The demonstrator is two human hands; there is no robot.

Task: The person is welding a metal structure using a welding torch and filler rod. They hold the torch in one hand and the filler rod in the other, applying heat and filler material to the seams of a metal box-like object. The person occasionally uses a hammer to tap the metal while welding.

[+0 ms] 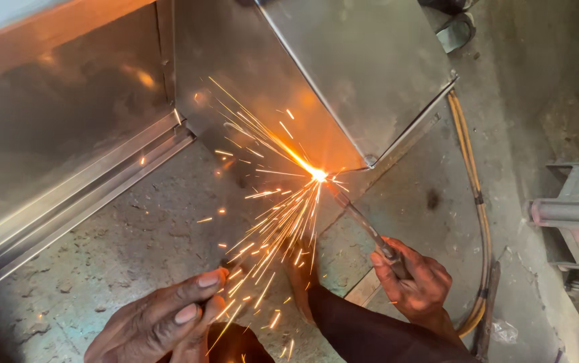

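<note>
Left hand: your left hand (162, 323) is sitting closest to the camera at the bottom edge, fingers curled loosely inward; sparks are crossing in front of it, and you cannot tell whether it is holding anything.
Right hand: your right hand (414, 279) is clenching around the dark grip of a welding electrode holder (387, 250), thumb on top, wrist coming in from a dark sleeve (370, 336).
Electrode: 1 thin welding rod (353, 214) is running up and to the left from the holder, its tip touching the lower edge of the sheet-metal box.
Arc: the bright arc (318, 175) is burning at the bottom seam of the box, just left of its near corner, and is throwing orange sparks (269, 235) down toward your left hand.
Workpiece: the stainless sheet-metal box (370, 67) is standing tilted on the concrete floor (135, 249), its polished faces catching the orange glow.
Left side: a long steel panel with a folded channel edge (67, 202) is lying beside the box, running down to the left.
Cable: 1 yellowish hose or cable (474, 195) is curving along the floor on the right, passing just behind your right hand.
Far right: a grey metal frame (572, 212) is sitting well apart from the weld.
</note>
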